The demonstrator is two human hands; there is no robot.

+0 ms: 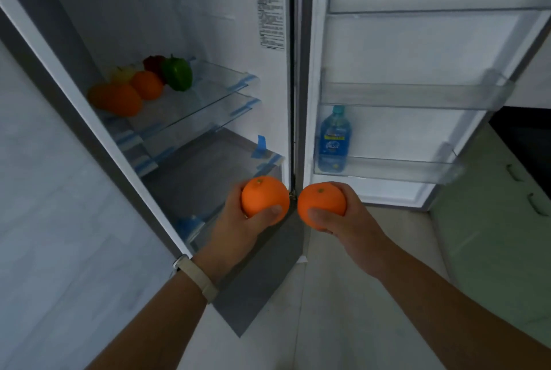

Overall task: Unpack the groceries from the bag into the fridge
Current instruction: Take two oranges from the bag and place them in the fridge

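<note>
**A:** what's going on in front of the fridge point(208, 26)?

**B:** left hand point(238, 226) is gripping one orange point(264, 198), right hand point(348, 220) is gripping another orange point(322, 204), side by side, nearly touching.

**A:** anything sitting inside?

**B:** yep, far left glass shelf point(208, 92) is holding a green pepper point(178, 73) plus orange fruit point(147, 84). A blue bottle point(334, 138) is standing in the right door bin point(402, 169).

Beige wristband point(196, 277) on bare left forearm
</note>
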